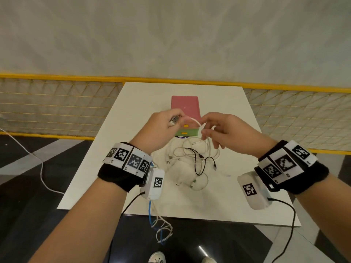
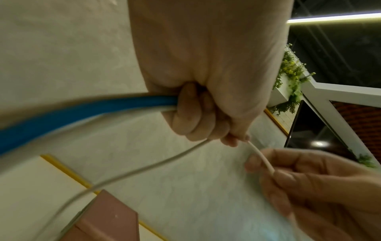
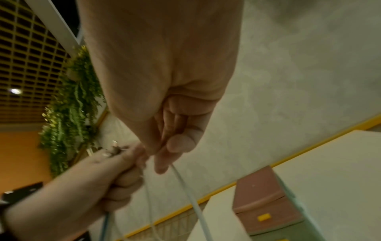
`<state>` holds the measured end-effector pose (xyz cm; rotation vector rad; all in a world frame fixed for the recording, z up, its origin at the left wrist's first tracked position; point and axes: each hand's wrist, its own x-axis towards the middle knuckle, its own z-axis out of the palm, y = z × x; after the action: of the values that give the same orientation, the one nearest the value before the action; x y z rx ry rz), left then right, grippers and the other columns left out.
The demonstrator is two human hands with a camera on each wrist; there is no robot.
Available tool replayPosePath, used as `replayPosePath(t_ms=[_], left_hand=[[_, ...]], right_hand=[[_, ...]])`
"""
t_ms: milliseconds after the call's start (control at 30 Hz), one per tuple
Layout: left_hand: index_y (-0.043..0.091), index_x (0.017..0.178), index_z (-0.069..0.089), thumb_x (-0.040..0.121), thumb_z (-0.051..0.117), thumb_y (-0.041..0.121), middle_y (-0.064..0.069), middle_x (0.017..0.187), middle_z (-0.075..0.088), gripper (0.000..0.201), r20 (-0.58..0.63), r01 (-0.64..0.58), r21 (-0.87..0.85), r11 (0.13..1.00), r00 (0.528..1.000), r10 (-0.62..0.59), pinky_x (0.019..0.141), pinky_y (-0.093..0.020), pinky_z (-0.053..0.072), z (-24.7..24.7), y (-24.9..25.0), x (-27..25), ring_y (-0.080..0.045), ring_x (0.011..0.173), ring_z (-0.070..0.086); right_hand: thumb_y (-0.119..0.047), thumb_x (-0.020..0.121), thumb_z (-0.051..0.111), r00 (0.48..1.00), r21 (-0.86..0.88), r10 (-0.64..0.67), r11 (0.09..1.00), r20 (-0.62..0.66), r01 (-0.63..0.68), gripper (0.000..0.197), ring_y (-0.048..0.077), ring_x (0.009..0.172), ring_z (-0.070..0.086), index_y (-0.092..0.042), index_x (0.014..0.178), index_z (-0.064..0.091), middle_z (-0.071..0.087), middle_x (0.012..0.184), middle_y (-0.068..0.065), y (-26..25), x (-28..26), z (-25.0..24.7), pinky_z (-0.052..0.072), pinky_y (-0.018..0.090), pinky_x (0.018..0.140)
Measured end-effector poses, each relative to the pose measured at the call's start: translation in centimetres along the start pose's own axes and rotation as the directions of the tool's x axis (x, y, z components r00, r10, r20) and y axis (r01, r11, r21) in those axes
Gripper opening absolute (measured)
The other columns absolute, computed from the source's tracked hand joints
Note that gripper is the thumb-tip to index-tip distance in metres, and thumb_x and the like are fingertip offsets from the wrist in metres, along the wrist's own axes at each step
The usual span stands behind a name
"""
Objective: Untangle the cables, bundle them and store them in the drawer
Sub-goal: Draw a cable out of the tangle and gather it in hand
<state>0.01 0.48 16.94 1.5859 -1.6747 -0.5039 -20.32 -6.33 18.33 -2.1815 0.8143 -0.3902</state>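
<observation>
Both hands are raised above the white table [image 1: 133,183]. My left hand [image 1: 167,124] grips several cable ends in a fist: a blue cable [image 2: 82,109], white cables, and plugs [image 3: 115,147] sticking out past the thumb. A white cable [image 1: 195,122] runs from that fist to my right hand [image 1: 206,130], which pinches it between thumb and forefinger. In the left wrist view the white cable [image 2: 261,156] passes between the two hands. Below them a tangle of white and black cables [image 1: 191,162] lies on the table. The small drawer unit [image 1: 185,106], pink over green, stands behind with drawers shut.
Blue and white cables [image 1: 161,230] hang from my left hand past the table's near edge toward the floor. A yellow mesh fence [image 1: 57,107] runs behind the table. A white cord [image 1: 41,168] lies on the dark floor at left. Shoes [image 1: 157,259] show below.
</observation>
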Motion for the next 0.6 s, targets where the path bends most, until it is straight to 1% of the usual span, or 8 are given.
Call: replayPosePath(t_ms=[100, 200, 267, 367, 400, 500, 533, 600], left_hand=[[0.021, 0.100, 0.065, 0.097, 0.054, 0.033, 0.025, 0.066, 0.060, 0.017, 0.022, 0.024, -0.069, 0.997, 1.000, -0.023, 0.053, -0.009, 0.033, 0.7, 0.4, -1.0, 0.009, 0.055, 0.050], [0.023, 0.118, 0.059, 0.097, 0.054, 0.031, 0.033, 0.075, 0.058, 0.022, -0.072, 0.031, -0.128, 0.991, 0.997, -0.040, 0.060, -0.009, 0.036, 0.8, -0.1, -2.0, 0.012, 0.062, 0.050], [0.020, 0.117, 0.060, 0.098, 0.053, 0.029, 0.035, 0.071, 0.057, 0.022, -0.102, 0.049, -0.170, 0.984, 0.993, -0.067, 0.060, -0.006, 0.036, 0.8, -0.2, -2.6, 0.016, 0.065, 0.051], [0.010, 0.107, 0.063, 0.099, 0.052, 0.025, 0.036, 0.060, 0.054, 0.020, -0.070, 0.077, -0.215, 0.974, 0.993, -0.094, 0.050, -0.003, 0.034, 0.9, 0.1, -3.6, 0.016, 0.053, 0.049], [0.010, 0.101, 0.064, 0.099, 0.051, 0.025, 0.033, 0.056, 0.053, 0.020, -0.056, 0.081, -0.233, 0.969, 0.994, -0.096, 0.047, -0.004, 0.033, 0.9, 0.3, -3.9, 0.014, 0.049, 0.047], [0.024, 0.074, 0.057, 0.099, 0.051, 0.031, 0.019, 0.047, 0.047, 0.026, -0.038, 0.094, -0.288, 0.953, 0.993, -0.110, 0.046, -0.012, 0.029, 1.0, 0.8, -4.8, 0.002, 0.043, 0.040], [0.030, 0.068, 0.052, 0.098, 0.051, 0.033, 0.016, 0.046, 0.042, 0.031, -0.035, 0.103, -0.319, 0.942, 0.992, -0.121, 0.046, -0.015, 0.028, 1.1, 1.1, -5.0, 0.000, 0.042, 0.036], [0.033, 0.062, 0.049, 0.098, 0.051, 0.034, 0.013, 0.048, 0.035, 0.036, -0.022, 0.123, -0.435, 0.892, 0.989, -0.147, 0.043, -0.017, 0.027, 1.5, 1.8, -5.3, -0.004, 0.042, 0.030]], right_hand=[[-0.009, 0.091, 0.057, 0.995, 0.074, 0.005, 0.997, 0.096, -0.012, 0.016, 0.016, 0.057, 0.065, -0.016, 0.105, 0.060, 0.071, 0.076, 0.003, -1.5, -1.1, 0.8, 0.047, 0.017, 0.051], [-0.009, 0.089, 0.060, 0.972, 0.121, 0.047, 0.990, 0.230, -0.077, 0.013, 0.020, 0.063, 0.069, -0.010, 0.102, 0.058, 0.072, 0.077, 0.008, -1.9, -2.3, 2.1, 0.056, 0.029, 0.056], [-0.011, 0.089, 0.062, 0.913, 0.124, 0.069, 0.984, 0.402, -0.130, 0.016, 0.020, 0.067, 0.070, -0.007, 0.104, 0.057, 0.073, 0.079, 0.008, -1.9, -3.3, 3.5, 0.058, 0.034, 0.063], [-0.030, 0.090, 0.060, 0.782, -0.016, 0.095, 0.994, 0.616, -0.108, 0.023, 0.016, 0.073, 0.072, -0.012, 0.104, 0.064, 0.074, 0.089, 0.006, -1.5, -4.3, 5.6, 0.057, 0.030, 0.066], [-0.039, 0.091, 0.057, 0.785, -0.107, 0.102, 0.993, 0.611, -0.045, 0.028, 0.012, 0.071, 0.072, -0.014, 0.100, 0.067, 0.074, 0.089, 0.003, -1.3, -4.3, 5.9, 0.056, 0.028, 0.065], [-0.048, 0.092, 0.047, 0.907, -0.329, 0.039, 0.938, 0.419, 0.112, 0.038, 0.006, 0.058, 0.066, -0.016, 0.094, 0.067, 0.072, 0.089, -0.003, -1.0, -3.7, 5.9, 0.048, 0.020, 0.061], [-0.046, 0.093, 0.048, 0.936, -0.317, 0.007, 0.942, 0.352, 0.113, 0.035, 0.007, 0.057, 0.066, -0.016, 0.101, 0.065, 0.070, 0.096, -0.006, -1.2, -3.4, 5.9, 0.047, 0.019, 0.060], [-0.040, 0.093, 0.050, 0.959, -0.148, -0.003, 0.988, 0.285, 0.047, 0.034, 0.013, 0.057, 0.067, -0.017, 0.116, 0.057, 0.065, 0.102, -0.015, -1.7, -2.8, 6.2, 0.053, 0.022, 0.060]])
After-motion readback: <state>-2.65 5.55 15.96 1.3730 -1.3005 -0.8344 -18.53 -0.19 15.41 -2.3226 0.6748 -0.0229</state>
